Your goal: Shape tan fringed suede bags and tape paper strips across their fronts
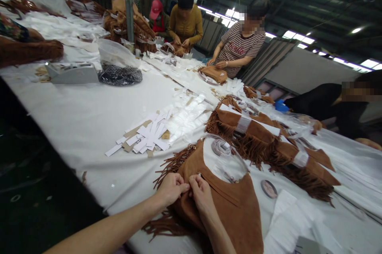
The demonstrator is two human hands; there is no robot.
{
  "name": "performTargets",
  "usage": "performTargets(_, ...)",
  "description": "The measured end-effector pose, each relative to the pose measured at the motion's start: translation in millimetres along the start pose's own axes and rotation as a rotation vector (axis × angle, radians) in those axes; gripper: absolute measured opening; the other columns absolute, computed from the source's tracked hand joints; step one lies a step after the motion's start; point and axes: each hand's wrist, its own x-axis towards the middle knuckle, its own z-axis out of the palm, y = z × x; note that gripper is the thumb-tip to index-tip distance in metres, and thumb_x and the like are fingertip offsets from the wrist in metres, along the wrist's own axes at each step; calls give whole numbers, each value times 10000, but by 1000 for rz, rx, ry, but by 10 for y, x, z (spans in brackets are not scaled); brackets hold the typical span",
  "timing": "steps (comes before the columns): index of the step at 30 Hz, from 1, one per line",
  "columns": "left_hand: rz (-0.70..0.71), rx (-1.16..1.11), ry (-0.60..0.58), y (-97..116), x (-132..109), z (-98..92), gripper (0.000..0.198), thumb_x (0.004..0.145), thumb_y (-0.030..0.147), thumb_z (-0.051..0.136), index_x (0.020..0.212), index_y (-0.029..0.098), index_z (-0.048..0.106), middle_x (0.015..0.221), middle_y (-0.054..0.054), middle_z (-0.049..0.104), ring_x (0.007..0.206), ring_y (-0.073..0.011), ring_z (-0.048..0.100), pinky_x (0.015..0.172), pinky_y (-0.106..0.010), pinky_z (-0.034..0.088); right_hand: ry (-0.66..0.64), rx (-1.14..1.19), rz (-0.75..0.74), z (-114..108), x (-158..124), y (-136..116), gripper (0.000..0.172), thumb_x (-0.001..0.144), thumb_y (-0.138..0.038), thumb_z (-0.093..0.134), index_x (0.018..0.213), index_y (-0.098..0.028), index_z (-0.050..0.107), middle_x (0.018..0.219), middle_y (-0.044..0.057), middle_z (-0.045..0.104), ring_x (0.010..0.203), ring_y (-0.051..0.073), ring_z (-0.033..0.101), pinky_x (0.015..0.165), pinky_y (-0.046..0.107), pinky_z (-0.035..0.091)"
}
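A brown suede handbag [238, 206] with long fringe lies in front of me on the white-covered table. My left hand [172, 188] pinches the bag's surface toward its left side, thumb and forefinger together. Close beside it, my right hand [200, 191] is also closed in a pinch on the bag, near the metal end of its zip. Whatever small part lies between the fingertips is too hidden to make out. The bag's strap [221, 146], wrapped in clear plastic, curves over its opening.
Stacked fringed bags [247, 130] lie to the right. Cardboard strips [149, 136] and white wrapping sheets [191, 112] sit beyond my hands. A tape dispenser [73, 74] stands at left. A round tape roll [269, 189] lies right of the bag. Several people work across the table.
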Motion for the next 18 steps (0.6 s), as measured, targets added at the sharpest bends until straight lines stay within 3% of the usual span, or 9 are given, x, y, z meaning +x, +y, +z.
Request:
performTargets(5,164,275,103,32,-147,-125,107,750,241,586,674,189,531,610,29,569,597,-134,527,569,-246,343,94,-212,-3,22,-48,-140,431,830,-564,412,651,-195,544,576,12,556,518,148,504,540,276,347)
performTargets(8,230,403,144,56,-191,-75,101,807,211,506,711,194,534,688,0,607,654,-149,544,613,-262,350,85,-499,-36,57,-5,-278,479,806,-610,469,585,-197,570,596,39,601,584,171,538,586,287,333)
performTargets(11,266,410,146,75,-189,7,72,805,169,487,776,194,548,752,-16,628,694,-158,561,632,-267,353,54,-697,-9,95,100,-369,497,800,-590,495,485,-206,505,514,31,549,532,157,483,555,289,281)
performTargets(15,239,356,121,54,-203,0,105,790,148,489,705,199,521,700,2,601,670,-150,554,630,-263,358,43,-792,-84,138,198,-312,398,827,-412,475,487,-213,418,509,17,496,506,136,405,543,291,230)
performTargets(18,205,349,137,-21,-264,-82,50,787,212,547,739,197,543,739,1,600,720,-159,557,672,-266,381,62,-724,-177,142,203,-187,331,829,-369,450,539,-217,406,530,1,471,519,136,385,553,288,227)
